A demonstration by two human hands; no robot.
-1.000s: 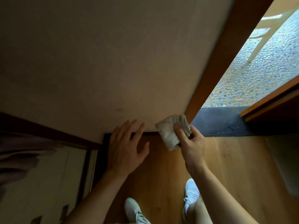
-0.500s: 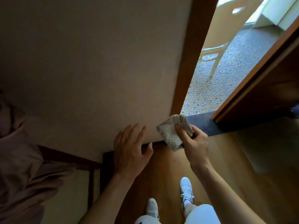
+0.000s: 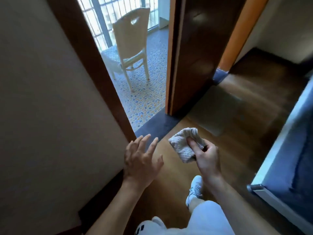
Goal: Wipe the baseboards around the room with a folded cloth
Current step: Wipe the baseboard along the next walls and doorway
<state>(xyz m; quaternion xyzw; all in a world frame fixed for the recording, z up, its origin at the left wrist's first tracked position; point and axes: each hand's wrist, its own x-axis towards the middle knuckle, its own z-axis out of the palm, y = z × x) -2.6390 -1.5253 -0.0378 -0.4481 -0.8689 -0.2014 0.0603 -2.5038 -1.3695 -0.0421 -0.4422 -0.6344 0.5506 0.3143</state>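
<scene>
Above the wooden floor (image 3: 172, 182), the right grip (image 3: 207, 157) pinches a folded white waffle-weave cloth (image 3: 180, 143); the left grip (image 3: 140, 161) spreads empty. Such a light pinch could let it unfold.

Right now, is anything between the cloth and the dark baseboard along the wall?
Yes: the open left hand, held by the wall, sits between the cloth gripped in the right hand and the dark baseboard. Nothing else visible blocks the way.

cloth (image 3: 182, 147) has come away from wall (image 3: 50, 116)
</scene>
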